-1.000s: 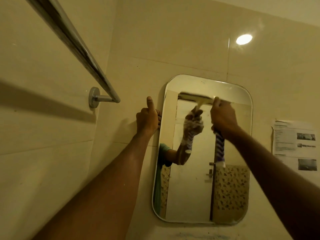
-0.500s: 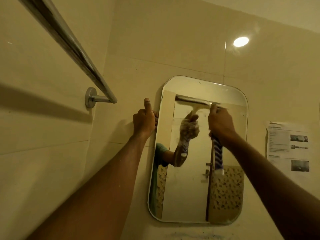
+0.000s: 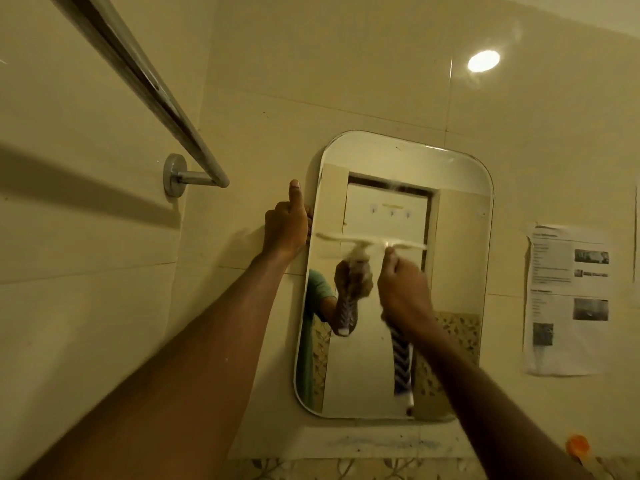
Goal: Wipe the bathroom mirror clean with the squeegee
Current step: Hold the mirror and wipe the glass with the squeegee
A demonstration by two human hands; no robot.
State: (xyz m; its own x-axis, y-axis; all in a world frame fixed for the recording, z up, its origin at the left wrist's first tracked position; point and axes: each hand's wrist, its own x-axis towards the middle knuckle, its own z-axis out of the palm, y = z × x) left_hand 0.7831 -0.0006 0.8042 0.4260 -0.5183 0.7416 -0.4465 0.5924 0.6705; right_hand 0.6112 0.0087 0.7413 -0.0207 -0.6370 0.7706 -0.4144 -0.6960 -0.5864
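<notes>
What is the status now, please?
Left hand grips rounded wall mirror edge. Right hand shut on white-bladed squeegee, blade mid-mirror. Nothing in the way.

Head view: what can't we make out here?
- Squeegee blade: motion-blurred, so its contact with the mirror cannot be judged.
- Squeegee handle: its middle is hidden inside the right hand.
- Left hand fingers: curled round the mirror's left edge, out of sight behind it.
- Paper notice on the wall: print too small to read.
- Orange object at lower right: blurred, cut by the frame edge, unidentifiable.
</notes>
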